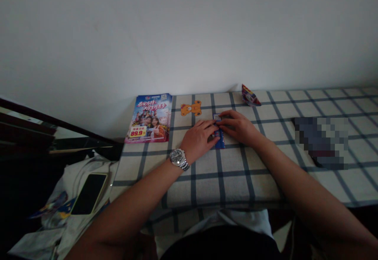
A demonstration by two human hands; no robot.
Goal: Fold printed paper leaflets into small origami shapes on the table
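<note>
"Your left hand [199, 140] comes in from the left, its fingers resting on a narrow blue paper strip [220, 142]. Thumb and forefinger stand apart, with the thumb lower down on the strip."

"And your right hand [236, 127]?"

"It meets the strip's upper part from the other side, forefinger and thumb slightly apart, close to your left fingertips. Whether either of your hands is pinching the paper or only pressing it, I cannot tell."

"Where does the strip lie?"

"On the desk [203, 187] in front of you, over the checked cloth, its long side running away from you. Just left of its far end is an orange bear cutout [191, 108], and further left lie your printed flyers [149, 120], the top one marked 89.9."

"Anything else around you?"

"Beyond your right hand, near the wall [206, 35], sits a folded paper piece [250, 96]. Well to your right is a dark item [321, 143], too pixelated to name. A silver watch [178, 158] circles your left wrist, and a phone [90, 194] with a dark screen lies beside the desk at your lower left."
</note>
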